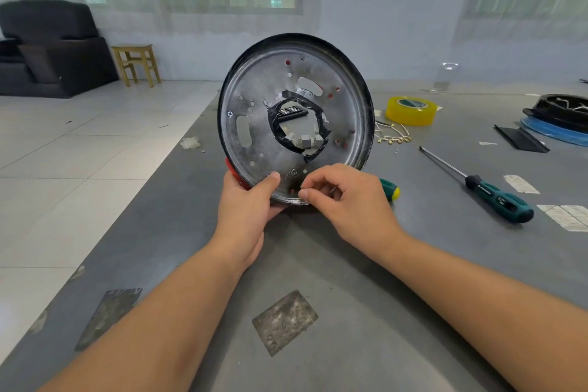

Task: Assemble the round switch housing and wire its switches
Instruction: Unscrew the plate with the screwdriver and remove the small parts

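The round metal housing plate [264, 89] stands upright on its edge on the grey table, its inner face toward me. It has a black rim and a central hole edged with black tape, and grey switch parts [306, 141] show through that hole. My left hand [246, 200] grips the plate's lower left edge, thumb on the inner face. My right hand [343, 197] has its fingertips pinched together at the plate's lower rim, on something too small to make out. A red part [231, 170] peeks out behind the plate by my left hand.
On the grey table [318, 264], to the right, lie a long green-handled screwdriver [486, 189], a second green and yellow handle [390, 189] behind my right hand, a yellow tape roll [411, 110], small brass-tipped wires [393, 135] and a black and blue round part [560, 118]. The table edge runs along the left.
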